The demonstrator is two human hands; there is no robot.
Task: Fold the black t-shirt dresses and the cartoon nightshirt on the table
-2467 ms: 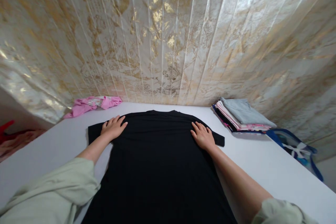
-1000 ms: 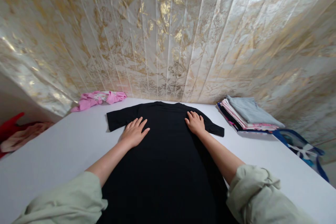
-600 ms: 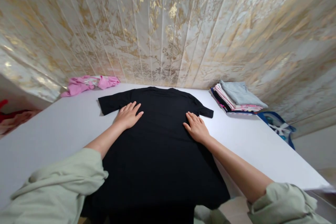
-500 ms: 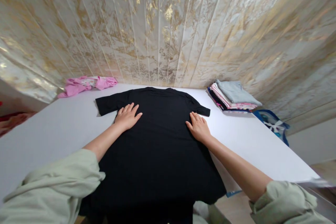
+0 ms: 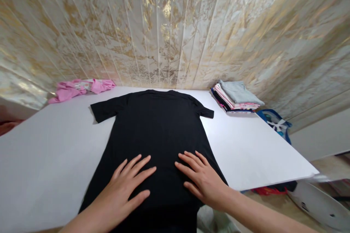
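A black short-sleeved T-shirt [image 5: 161, 127] lies spread out, its collar toward the wall and its lower part coming toward me over the near table edge. Both sleeves stick out sideways, the left one reaching further than the right. My left hand [image 5: 128, 182] is over the lower left part of the shirt, fingers spread. On the lower right part, my right hand [image 5: 199, 174] has its fingers stretched out and apart. Neither hand grips the cloth. Whether the palms press on it or hover just above, I cannot tell.
The shirt lies on a white table [image 5: 257, 149]. At the back right stands a stack of folded clothes [image 5: 237, 96], grey on top. A crumpled pink garment [image 5: 82, 89] lies at the back left. A blue-edged bag [image 5: 276, 123] is beyond the right edge. A patterned curtain [image 5: 164, 32] hangs behind.
Both hands have moved down the shirt toward me, from near the sleeves to its lower part. The view has shifted slightly to the right.
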